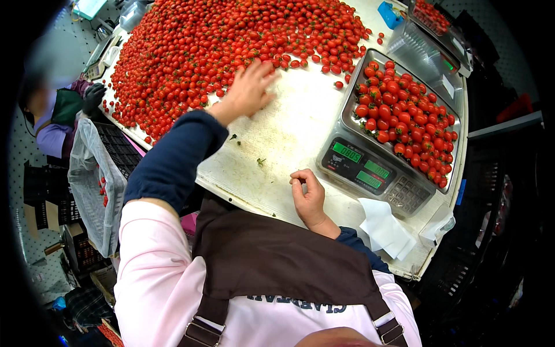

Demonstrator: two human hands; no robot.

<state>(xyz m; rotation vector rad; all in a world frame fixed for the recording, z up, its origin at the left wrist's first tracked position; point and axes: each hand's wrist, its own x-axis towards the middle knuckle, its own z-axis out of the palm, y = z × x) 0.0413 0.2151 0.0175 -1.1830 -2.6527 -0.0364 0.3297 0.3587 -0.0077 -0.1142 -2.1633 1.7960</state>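
Observation:
A large heap of small red tomatoes [191, 58] covers the far and left part of the white table. My left hand [248, 89] reaches over the heap's near edge, fingers spread and slightly blurred, with no tomato visible in it. Closer to me, my right hand [309, 199] is above the table with fingers curled and thumb against them; whatever may be inside is hidden. To its right stands a digital scale [373, 179] with lit green displays. On it rests a metal tray [347, 118] holding a pile of tomatoes with green stems.
White paper sheets [386, 228] lie by the scale's front. Green stem bits [261, 162] dot the tabletop. Stacked clear plastic containers [425, 52] stand behind the tray. At left are a crate with a plastic liner [95, 191] and another person with a dark glove [92, 98].

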